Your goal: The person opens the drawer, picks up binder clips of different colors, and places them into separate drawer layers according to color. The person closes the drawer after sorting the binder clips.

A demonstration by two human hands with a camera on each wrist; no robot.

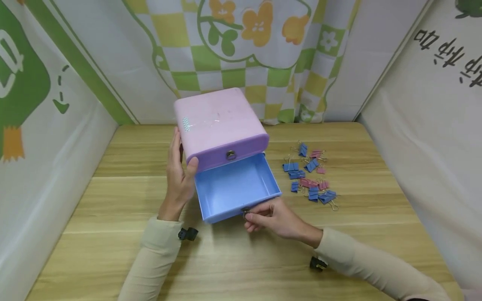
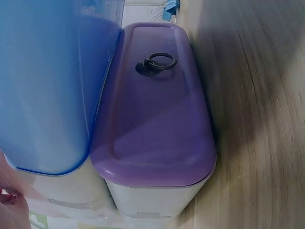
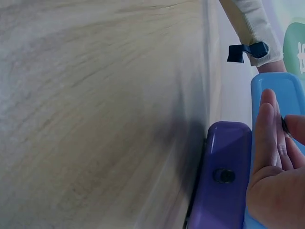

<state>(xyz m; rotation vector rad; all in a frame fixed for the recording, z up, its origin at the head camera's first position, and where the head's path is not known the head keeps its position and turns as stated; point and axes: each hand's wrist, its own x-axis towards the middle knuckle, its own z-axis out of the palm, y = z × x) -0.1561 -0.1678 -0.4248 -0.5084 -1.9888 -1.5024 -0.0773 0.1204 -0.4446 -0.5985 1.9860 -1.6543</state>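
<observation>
A small chest of drawers (image 1: 222,121) with a pink top stands on the table, its upper purple drawer (image 1: 211,159) closed. Below that, the blue drawer (image 1: 235,186) is pulled out and nothing shows inside it. A lower purple drawer (image 2: 155,119) with a ring pull (image 2: 162,62) is closed. My right hand (image 1: 276,219) pinches the ring handle (image 1: 246,211) on the blue drawer's front between thumb and finger. My left hand (image 1: 178,179) rests against the chest's left side, fingers extended along it and thumb at the front corner.
Several blue binder clips (image 1: 290,167) and red binder clips (image 1: 308,183) lie scattered on the wooden table (image 1: 124,205), right of the chest. A checked curtain (image 1: 233,75) hangs behind the table. White printed fabric walls (image 1: 425,125) stand on both sides.
</observation>
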